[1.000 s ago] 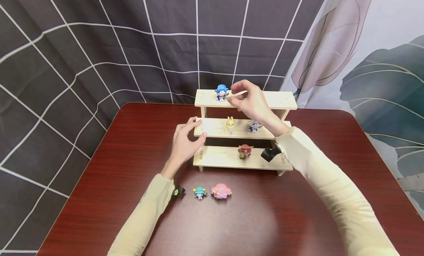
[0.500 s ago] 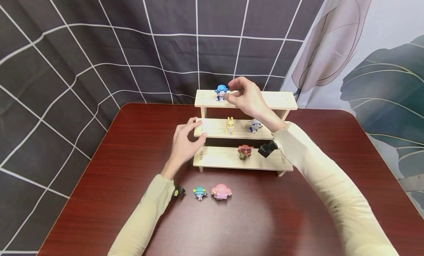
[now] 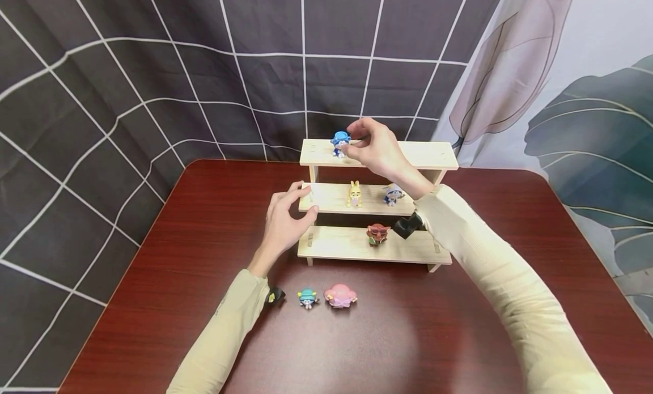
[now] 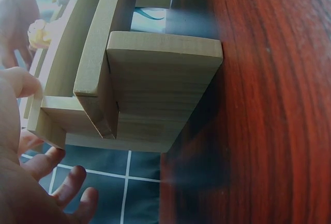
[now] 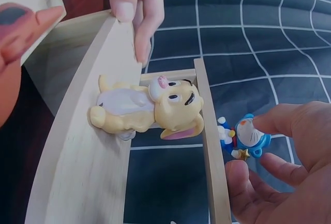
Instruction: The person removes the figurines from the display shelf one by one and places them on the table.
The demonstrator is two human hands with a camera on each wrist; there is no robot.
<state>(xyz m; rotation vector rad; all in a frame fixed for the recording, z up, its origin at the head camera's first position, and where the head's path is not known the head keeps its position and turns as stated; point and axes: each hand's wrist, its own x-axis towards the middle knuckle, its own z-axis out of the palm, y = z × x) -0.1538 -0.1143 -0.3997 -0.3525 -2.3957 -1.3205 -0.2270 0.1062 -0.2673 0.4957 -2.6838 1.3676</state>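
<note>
A blue cat figurine (image 3: 339,145) with a gold star stands on the top tier of a three-tier wooden display shelf (image 3: 331,244), towards its left end. My right hand (image 3: 380,150) has reached it from the right; in the right wrist view the thumb lies on the face of the cat figurine (image 5: 248,133) and fingertips are behind its head. My left hand (image 3: 285,218) grips the left end of the middle tier, thumb in front and fingers behind. On that tier stand a yellow rabbit figurine (image 3: 354,195) and a white-and-blue figurine (image 3: 393,195).
A reddish-brown figurine with sunglasses (image 3: 377,234) stands on the bottom tier. In front of the shelf, a teal-hatted figurine (image 3: 308,298) and a pink figurine (image 3: 340,296) rest on the dark red table (image 3: 204,224). A dark checked curtain (image 3: 265,76) hangs behind.
My right hand has moved left along the top tier, from just beside the blue cat figurine to contact with it. The left hand has stayed on the shelf end.
</note>
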